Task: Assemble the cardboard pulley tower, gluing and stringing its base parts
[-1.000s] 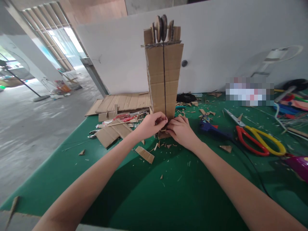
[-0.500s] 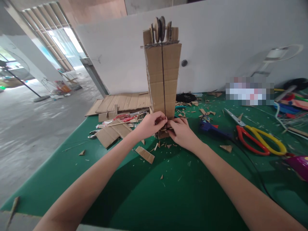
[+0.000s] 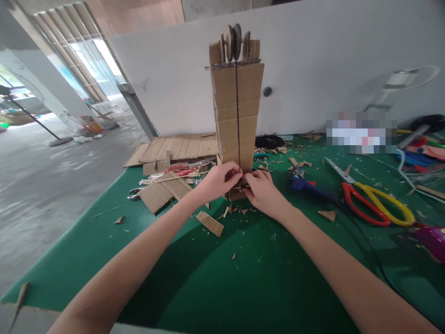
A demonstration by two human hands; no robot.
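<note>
An upright cardboard tower point(image 3: 226, 111) stands on the table, with round cardboard discs point(image 3: 230, 44) on a stick at its top. From the discs a black string point(image 3: 238, 125) runs down its front to my fingers. My left hand point(image 3: 222, 180) is closed in a pinch on the string near the tower's base. Close beside it on the right, my right hand point(image 3: 261, 186) is closed at the thin stick at the base, thumb and index finger together. The fingers partly hide the stick and the string's lower end.
Cardboard pieces point(image 3: 162, 192) and thin sticks lie left on the green table point(image 3: 208, 287). To the right are a blue glue gun point(image 3: 309, 188) with its cable, red-and-yellow-handled scissors point(image 3: 375, 202) and a purple object point(image 3: 433, 239). Scraps surround the base; a white wall point(image 3: 295, 55) stands behind.
The tower's top and the string sit very slightly farther right in view. Both hands keep nearly the same place and pinch at the base.
</note>
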